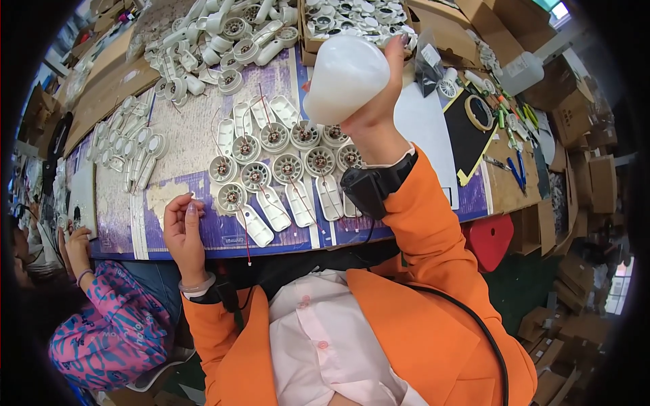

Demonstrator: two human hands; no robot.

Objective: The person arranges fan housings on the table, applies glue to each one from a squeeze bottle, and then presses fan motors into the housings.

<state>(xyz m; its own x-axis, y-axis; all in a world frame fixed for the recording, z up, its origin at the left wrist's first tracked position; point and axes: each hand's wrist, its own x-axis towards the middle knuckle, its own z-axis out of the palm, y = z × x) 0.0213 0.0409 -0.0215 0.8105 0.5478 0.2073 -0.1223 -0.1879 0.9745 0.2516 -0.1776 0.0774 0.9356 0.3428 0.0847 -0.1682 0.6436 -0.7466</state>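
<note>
In my right hand [376, 111] is a translucent white plastic bottle [349, 78], held up over the far part of the table with its rounded end toward me; its other end is hidden. Below it stand rows of small white fan heads [288, 168] with copper-coloured motor windings, white handle shells and thin red wires. My left hand [183, 227] is by the table's near edge, left of the nearest fan head [231, 197]. Its fingers are curled in, and anything between them is too small to make out.
A heap of white fan parts [233, 40] lies at the back, beside a box of small white pieces [359, 19]. Assembled handles [128, 145] lie to the left. Tape [479, 112], pliers [518, 169] and a red stool [489, 243] are at right. Another person's hand [78, 250] is at far left.
</note>
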